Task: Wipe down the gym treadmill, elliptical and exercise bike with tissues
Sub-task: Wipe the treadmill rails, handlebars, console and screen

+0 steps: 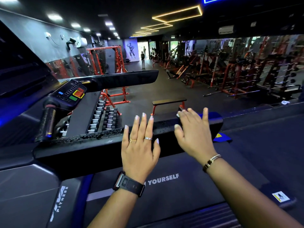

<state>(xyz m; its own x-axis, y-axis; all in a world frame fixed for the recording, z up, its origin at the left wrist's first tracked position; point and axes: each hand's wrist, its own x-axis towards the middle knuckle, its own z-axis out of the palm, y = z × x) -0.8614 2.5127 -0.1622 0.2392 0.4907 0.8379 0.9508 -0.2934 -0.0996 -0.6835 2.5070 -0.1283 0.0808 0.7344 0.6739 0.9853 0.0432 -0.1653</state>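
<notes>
Over the near treadmill handrail [79, 145], beaded with droplets [98, 136], the left hand [139, 147] and right hand [192, 131] are spread flat, fingers straight.

Dim, ceiling-lit, wide-angle edge distortion

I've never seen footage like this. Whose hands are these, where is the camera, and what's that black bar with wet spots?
No robot here: one camera, worn on a person's head, looks forward and down at their own arms. The left hand, with rings and a watch, and the right hand, with a bracelet, are both open, fingers straight, over the black treadmill handrail. Neither holds anything I can make out. The wet spots are droplets on the rail. Left of it is the console with coloured buttons; beyond stand a bench and racked dumbbells.
</notes>
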